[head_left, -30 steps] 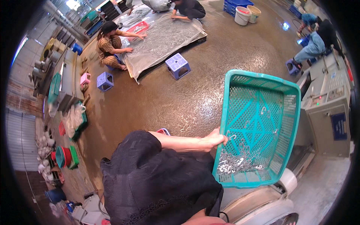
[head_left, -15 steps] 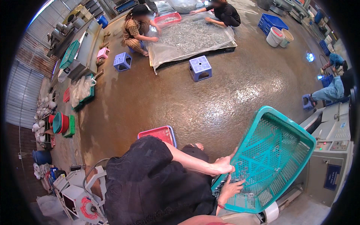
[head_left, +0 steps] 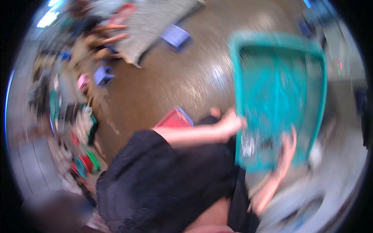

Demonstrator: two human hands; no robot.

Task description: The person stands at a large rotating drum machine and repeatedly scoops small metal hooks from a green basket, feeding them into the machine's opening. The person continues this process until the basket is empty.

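Observation:
The picture is smeared by motion. I hold a large teal plastic mesh basket (head_left: 279, 85) tilted up in front of me. My left hand (head_left: 230, 124) grips its left rim, with the arm reaching out of a black sleeve. At the basket's lower edge my right hand (head_left: 287, 149) comes up from below, fingers pointing upward against the mesh. A small heap of silvery bits (head_left: 248, 145) lies in the basket's lower left corner, between my hands.
A red crate (head_left: 173, 119) stands on the wet brown floor by my legs. Two blue stools (head_left: 176, 37) (head_left: 104, 74) sit farther off. People crouch at a grey sheet (head_left: 155, 17) at the top left. Cluttered goods line the left wall (head_left: 77, 128).
The view has swung and blurred. The basket now stands higher and more upright in front of me. My right hand has slid to its lower edge; my left stays on the left rim.

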